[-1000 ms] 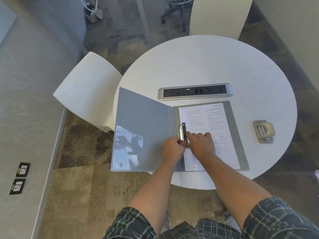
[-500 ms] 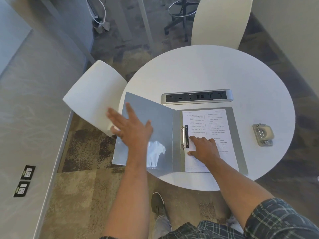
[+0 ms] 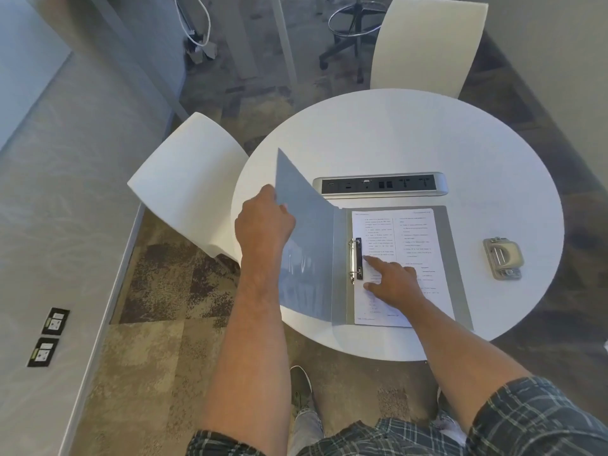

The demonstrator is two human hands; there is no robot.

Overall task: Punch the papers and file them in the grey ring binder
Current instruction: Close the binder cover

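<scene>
On the table, left hand (image 3: 263,222) now grips the binder cover (image 3: 306,232), raised since before; right hand (image 3: 394,284) presses papers (image 3: 414,238), fingers straight.

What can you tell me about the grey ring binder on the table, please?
The grey ring binder lies open near the round white table's front edge. Its covers look like thin matte plastic. The back cover lies flat; printed papers sit on its two closed metal rings. The left hand grips the front cover's outer edge, holding it partly raised. The right hand rests on the papers beside the rings.
</scene>
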